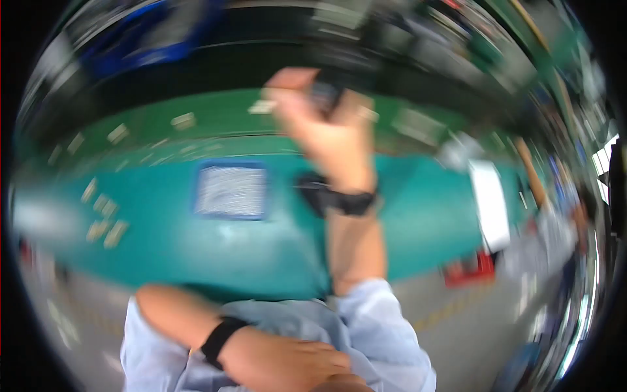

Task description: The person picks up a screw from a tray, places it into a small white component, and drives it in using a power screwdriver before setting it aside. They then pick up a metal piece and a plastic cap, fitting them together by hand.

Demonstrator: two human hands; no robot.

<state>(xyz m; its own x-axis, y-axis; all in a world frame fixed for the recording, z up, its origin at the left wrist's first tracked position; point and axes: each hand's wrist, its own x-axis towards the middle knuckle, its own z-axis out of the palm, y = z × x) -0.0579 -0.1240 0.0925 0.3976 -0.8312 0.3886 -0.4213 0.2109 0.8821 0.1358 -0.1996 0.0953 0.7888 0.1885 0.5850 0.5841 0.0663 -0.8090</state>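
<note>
My right hand point(333, 134) is stretched forward over the far part of the bench. Its fingers curve around a dark, rounded object point(328, 91), too smeared by motion to name. A black band circles that wrist, with a black piece point(313, 191) beside it. Close against my light blue shirt lies my left hand point(287, 359), its fingers flat and nothing visible in it. A black band is on this wrist too. To the left of my right forearm, a blue-rimmed tray point(197, 191) with a pale, finely lined content rests on the teal mat point(287, 255).
Several small pale parts point(104, 206) lie at the bench's left, and others along the green strip point(219, 124) behind. A blue bin point(140, 55) stands far left. At right are a white sheet-like item point(490, 206), a red box point(469, 269) and another person point(542, 242).
</note>
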